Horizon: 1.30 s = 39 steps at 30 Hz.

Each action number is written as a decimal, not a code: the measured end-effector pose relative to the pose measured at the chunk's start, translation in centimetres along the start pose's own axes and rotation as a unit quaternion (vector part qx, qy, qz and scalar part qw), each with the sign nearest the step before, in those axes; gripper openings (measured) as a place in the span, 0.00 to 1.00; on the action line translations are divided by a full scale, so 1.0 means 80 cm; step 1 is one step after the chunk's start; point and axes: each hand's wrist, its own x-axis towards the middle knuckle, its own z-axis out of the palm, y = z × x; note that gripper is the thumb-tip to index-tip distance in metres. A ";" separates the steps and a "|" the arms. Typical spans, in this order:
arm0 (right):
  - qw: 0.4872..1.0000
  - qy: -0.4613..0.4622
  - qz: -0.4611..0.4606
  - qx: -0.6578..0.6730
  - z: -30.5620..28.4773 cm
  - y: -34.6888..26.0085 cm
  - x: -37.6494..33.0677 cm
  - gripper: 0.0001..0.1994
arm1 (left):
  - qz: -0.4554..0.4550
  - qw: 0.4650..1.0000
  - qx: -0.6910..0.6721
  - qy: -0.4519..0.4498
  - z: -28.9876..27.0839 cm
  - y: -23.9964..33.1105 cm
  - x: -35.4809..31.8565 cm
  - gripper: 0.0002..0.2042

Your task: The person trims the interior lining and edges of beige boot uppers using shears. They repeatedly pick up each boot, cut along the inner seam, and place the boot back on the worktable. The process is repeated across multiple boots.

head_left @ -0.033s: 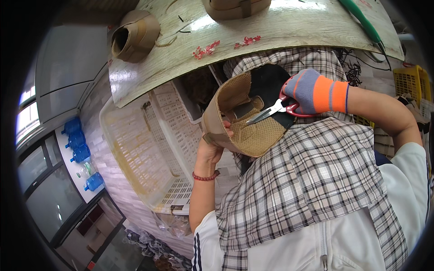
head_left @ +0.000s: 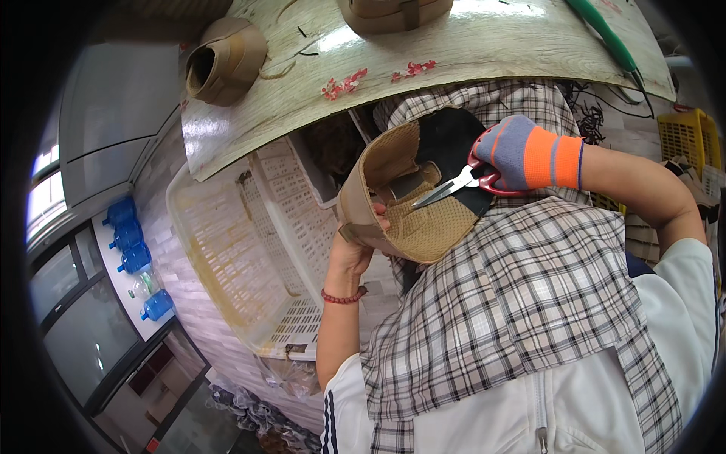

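Still, right fingers (head_left: 490, 145) clamp the scissors (head_left: 458, 183) and left fingers (head_left: 383, 221) the tan piece (head_left: 437, 228), unmoved since before.

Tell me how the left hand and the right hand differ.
The left hand is bare, while the right hand wears a grey-and-orange glove. The left hand grips the wall of a tan piece; the right hand holds red-handled scissors. A red beaded bracelet circles the left wrist; the glove's cuff covers the right. Both are holding something.
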 end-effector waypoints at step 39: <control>0.984 -0.156 0.082 -0.006 -0.028 -0.008 0.012 0.41 | -0.022 0.996 -0.087 -0.001 0.005 -0.030 0.002 0.18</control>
